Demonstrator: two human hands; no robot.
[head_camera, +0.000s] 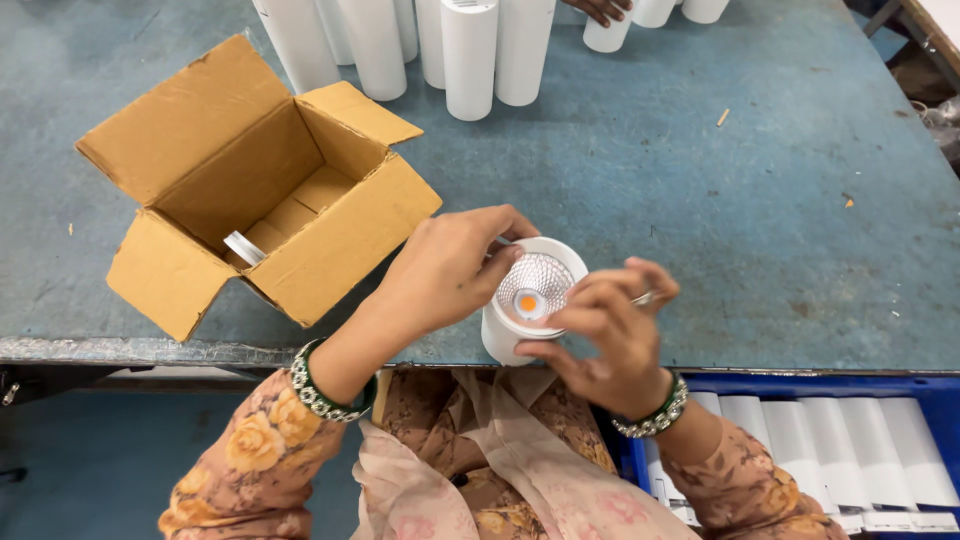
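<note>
Both hands grasp a white cylindrical lamp housing (528, 300) at the tabletop's near edge.

I see the left hand (450, 268) gripping its rim, while the right hand (605, 335) pinches the rim beside the faceted reflector (533, 287), a thin metal piece (642, 298) between its fingers. The housing overhangs the tabletop (700, 180) edge; in my judgement, a loosened grip would drop it. The open cardboard box (255, 185) lies near the left edge; more white cylinders (470, 55) stand along the far edge.
</note>
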